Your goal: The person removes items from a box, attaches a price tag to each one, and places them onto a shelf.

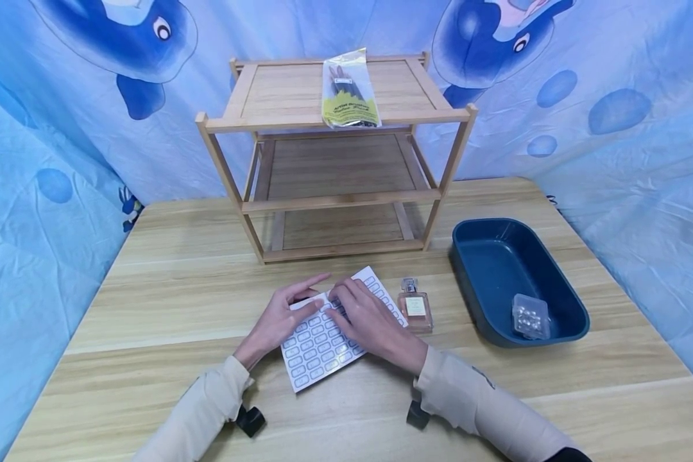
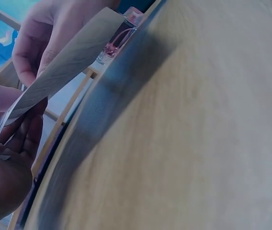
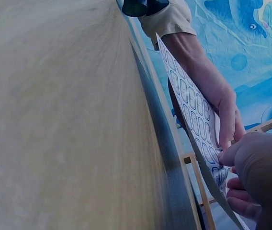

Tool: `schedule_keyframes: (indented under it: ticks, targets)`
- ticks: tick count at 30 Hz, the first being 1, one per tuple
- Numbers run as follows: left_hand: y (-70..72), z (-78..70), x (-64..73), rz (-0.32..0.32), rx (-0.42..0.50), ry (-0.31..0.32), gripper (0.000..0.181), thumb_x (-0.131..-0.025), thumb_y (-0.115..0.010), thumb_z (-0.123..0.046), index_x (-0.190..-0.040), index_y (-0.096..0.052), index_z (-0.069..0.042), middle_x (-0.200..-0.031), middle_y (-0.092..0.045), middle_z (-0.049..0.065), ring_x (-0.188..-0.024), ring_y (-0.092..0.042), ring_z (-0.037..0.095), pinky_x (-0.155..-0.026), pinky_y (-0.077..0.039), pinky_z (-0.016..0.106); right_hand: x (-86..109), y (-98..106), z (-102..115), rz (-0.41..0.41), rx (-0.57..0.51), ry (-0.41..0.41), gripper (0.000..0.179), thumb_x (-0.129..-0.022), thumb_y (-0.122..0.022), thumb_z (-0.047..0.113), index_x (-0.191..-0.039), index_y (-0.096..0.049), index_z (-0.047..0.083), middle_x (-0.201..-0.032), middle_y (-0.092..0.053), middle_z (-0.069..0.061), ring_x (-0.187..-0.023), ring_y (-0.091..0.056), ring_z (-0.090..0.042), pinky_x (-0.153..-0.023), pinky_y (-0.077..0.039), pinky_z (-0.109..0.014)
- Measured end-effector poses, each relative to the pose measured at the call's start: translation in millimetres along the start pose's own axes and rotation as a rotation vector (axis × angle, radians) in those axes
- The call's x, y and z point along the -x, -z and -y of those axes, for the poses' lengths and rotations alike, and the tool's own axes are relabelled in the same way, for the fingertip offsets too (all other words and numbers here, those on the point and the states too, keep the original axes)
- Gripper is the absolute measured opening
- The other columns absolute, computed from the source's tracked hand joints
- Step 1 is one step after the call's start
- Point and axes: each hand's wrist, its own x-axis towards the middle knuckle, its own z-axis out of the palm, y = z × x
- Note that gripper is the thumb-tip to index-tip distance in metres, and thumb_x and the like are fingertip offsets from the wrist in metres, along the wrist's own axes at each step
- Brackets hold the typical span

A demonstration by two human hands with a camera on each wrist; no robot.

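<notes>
A white sheet of labels (image 1: 317, 350), printed with rows of small dark-bordered labels, is held tilted above the table. My left hand (image 1: 277, 321) grips its far left edge, thumb on the printed face and fingers behind. My right hand (image 1: 372, 321) lies over the sheet's upper middle, thumb and fingers pinching it close to the left thumb. In the left wrist view the plain back of the sheet (image 2: 73, 62) shows, bending near the left palm. The right wrist view has both thumbs meeting at the printed face (image 3: 193, 103). The right fingertips are partly hidden.
A glass perfume bottle (image 1: 416, 308) lies just right of the sheet. Farther right is a dark blue bin (image 1: 464, 276) with a small clear plastic box (image 1: 531, 316) inside. Behind stands a wooden three-tier rack (image 1: 341, 206), a pack of artist brushes (image 1: 352, 96) on top.
</notes>
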Motion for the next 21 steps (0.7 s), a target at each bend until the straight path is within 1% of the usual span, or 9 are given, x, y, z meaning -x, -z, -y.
schedule_keyframes:
  ticks: [5, 9, 14, 17, 21]
  targets:
    - [-0.5, -0.3, -0.3, -0.009, -0.025, 0.002, 0.052, -0.1, -0.066, -0.007, -0.151, -0.054, -0.009, -0.108, -0.075, 0.013, -0.091, -0.072, 0.022, -0.08, -0.056, 0.027, -0.1, -0.3, 0.2, -0.008, -0.005, -0.002, 0.019, -0.096, -0.074, 0.015, -0.108, -0.062, 0.005, -0.106, -0.062, -0.005, -0.099, -0.059, -0.021, -0.081, -0.054, -0.034]
    - [-1.3, -1.6, -0.8, -0.017, -0.049, 0.015, 0.052, -0.1, -0.067, -0.008, -0.15, -0.055, -0.01, -0.106, -0.075, 0.011, -0.091, -0.071, 0.022, -0.08, -0.054, 0.026, 0.0, -1.0, -0.1, -0.004, -0.044, -0.009, 0.016, -0.097, -0.073, 0.011, -0.106, -0.061, 0.005, -0.105, -0.061, -0.005, -0.098, -0.059, -0.021, -0.083, -0.052, -0.034]
    - [-1.3, -1.1, -1.0, -0.02, -0.066, 0.023, 0.051, -0.099, -0.068, -0.007, -0.149, -0.055, -0.008, -0.103, -0.076, 0.011, -0.088, -0.072, 0.021, -0.078, -0.054, 0.025, 0.2, -1.7, 0.0, 0.01, -0.091, -0.028, 0.012, -0.097, -0.07, 0.008, -0.104, -0.061, 0.005, -0.104, -0.06, -0.004, -0.099, -0.059, -0.021, -0.087, -0.052, -0.035]
    - [-1.2, -1.5, -0.9, -0.017, -0.063, 0.029, 0.051, -0.099, -0.068, -0.006, -0.149, -0.055, -0.007, -0.102, -0.076, 0.011, -0.085, -0.073, 0.021, -0.075, -0.055, 0.026, 0.4, -2.2, 0.2, 0.018, -0.101, -0.042, 0.01, -0.098, -0.069, 0.008, -0.104, -0.062, 0.005, -0.104, -0.06, -0.004, -0.1, -0.058, -0.02, -0.087, -0.052, -0.034]
    - [-1.0, -1.6, -0.9, -0.015, -0.074, 0.032, 0.05, -0.099, -0.067, -0.005, -0.148, -0.055, -0.006, -0.102, -0.076, 0.012, -0.084, -0.073, 0.022, -0.074, -0.056, 0.027, 0.4, -2.4, 0.5, 0.021, -0.104, -0.053, 0.009, -0.098, -0.069, 0.008, -0.104, -0.062, 0.005, -0.104, -0.06, -0.004, -0.1, -0.057, -0.019, -0.086, -0.052, -0.033]
